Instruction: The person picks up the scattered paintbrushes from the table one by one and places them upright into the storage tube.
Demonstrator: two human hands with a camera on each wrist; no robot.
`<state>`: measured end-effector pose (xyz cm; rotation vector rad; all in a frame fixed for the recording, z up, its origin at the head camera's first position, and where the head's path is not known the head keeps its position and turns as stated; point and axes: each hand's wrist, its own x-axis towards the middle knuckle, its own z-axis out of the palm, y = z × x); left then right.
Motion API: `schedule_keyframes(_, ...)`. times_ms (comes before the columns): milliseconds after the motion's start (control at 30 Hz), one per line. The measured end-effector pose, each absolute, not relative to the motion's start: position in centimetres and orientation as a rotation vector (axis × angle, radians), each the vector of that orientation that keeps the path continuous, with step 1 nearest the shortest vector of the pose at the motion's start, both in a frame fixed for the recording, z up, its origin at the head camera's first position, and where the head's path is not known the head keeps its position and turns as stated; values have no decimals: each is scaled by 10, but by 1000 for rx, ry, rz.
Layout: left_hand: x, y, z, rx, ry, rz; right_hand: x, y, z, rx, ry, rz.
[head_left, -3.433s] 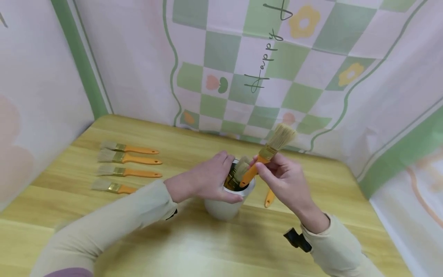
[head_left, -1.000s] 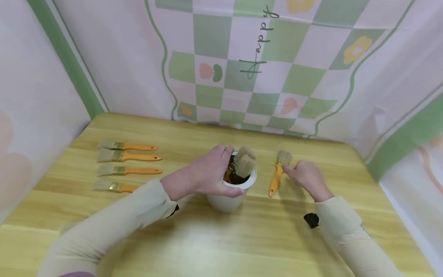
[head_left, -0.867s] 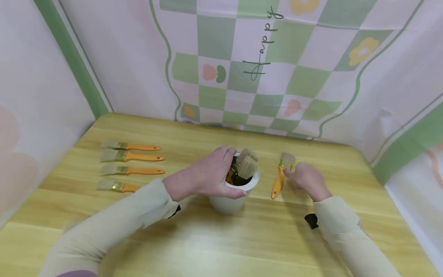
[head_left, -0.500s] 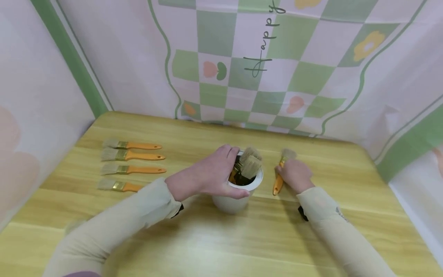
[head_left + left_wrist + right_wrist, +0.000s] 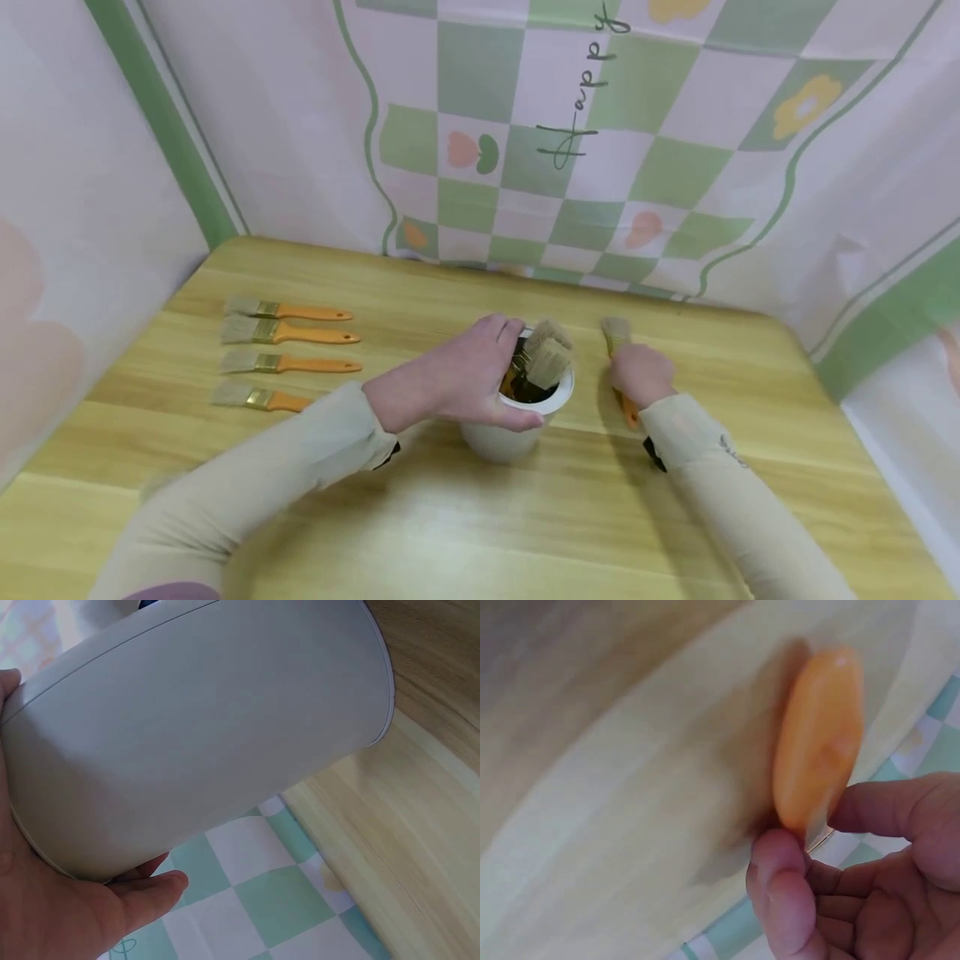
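My left hand [image 5: 468, 379] grips the white cylindrical cup [image 5: 497, 443] over its rim, thumb on the near side and fingers at the far side. Paintbrushes [image 5: 547, 363] stand in the cup with their pale bristles leaning out over the right of the rim. In the left wrist view, the smooth side of the cup [image 5: 202, 735] fills most of the picture. To the cup's right, my right hand [image 5: 641, 373] pinches another paintbrush [image 5: 617, 332] by its orange handle, bristles pointing away. The right wrist view shows the handle [image 5: 821, 739] between thumb and fingers, close over the table.
Several orange-handled paintbrushes [image 5: 315, 337] lie in a row on the left of the wooden table [image 5: 450, 533], bristles to the left. The left forearm reaches across beside the nearest one. A patterned cloth [image 5: 480, 75] hangs behind the table's far edge.
The paintbrush held over the cup earlier is out of my right hand, and two bristle heads now show in the cup. My right hand has taken hold of the table brush, turning its handle rightward.
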<state>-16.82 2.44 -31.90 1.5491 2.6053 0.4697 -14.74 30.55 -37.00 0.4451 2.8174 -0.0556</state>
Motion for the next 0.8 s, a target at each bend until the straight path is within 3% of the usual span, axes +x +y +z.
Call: schedule_keyframes(800, -166, 24, -316, 1505, 2590, 496, -117, 332, -359, 303, 2722, -106)
